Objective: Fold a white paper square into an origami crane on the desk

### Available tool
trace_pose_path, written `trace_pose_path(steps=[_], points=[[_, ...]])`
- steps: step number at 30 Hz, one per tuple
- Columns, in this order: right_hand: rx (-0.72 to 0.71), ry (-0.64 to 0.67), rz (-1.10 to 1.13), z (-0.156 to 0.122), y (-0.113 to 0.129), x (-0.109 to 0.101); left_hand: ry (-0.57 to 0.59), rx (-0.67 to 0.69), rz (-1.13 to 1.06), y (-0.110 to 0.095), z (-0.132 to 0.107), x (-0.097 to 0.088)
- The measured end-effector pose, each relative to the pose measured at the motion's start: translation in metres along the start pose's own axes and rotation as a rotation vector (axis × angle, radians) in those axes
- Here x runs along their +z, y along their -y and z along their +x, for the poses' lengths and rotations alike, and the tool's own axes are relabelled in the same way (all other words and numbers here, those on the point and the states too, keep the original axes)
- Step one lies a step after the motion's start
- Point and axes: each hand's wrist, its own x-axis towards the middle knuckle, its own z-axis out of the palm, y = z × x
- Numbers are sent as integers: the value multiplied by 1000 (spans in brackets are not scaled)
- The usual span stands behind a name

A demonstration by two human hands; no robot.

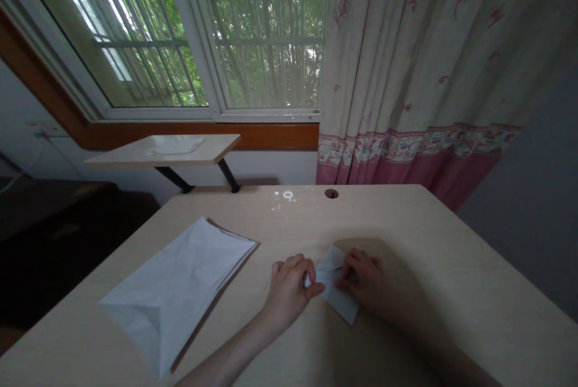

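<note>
A small folded piece of white paper [344,304] lies on the desk between my two hands, with a pointed corner toward me and another pointing away. My left hand [291,284] pinches its left side between thumb and curled fingers. On the opposite side, my right hand [363,278] grips the paper near its right edge, thumb and fingertips close together. The inner folds are partly hidden by my fingers.
Large creased white sheets of paper [180,278] lie stacked on the left of the pale wooden desk [451,266]. A raised shelf [217,149] carries another white sheet [176,145] at the back left. A round cable hole [331,194] sits near the far edge, before a curtain [406,74].
</note>
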Motion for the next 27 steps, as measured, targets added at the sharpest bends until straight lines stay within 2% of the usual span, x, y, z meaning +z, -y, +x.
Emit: trace_pose_path(steps=[5,13,19,24,27], points=[[-36,34,17,2,-6,-3,61,-33,-3,5,2,-4],[-106,89,37,4,-16,-10,87,-38,-14,11,4,-12],[-121,91,21,2,-15,-7,41,-6,-9,11,3,-12],[-141,101,14,3,-16,-7,46,-9,18,12,3,-9],[-143,91,11,3,-16,-6,-10,12,29,11,1,-9]])
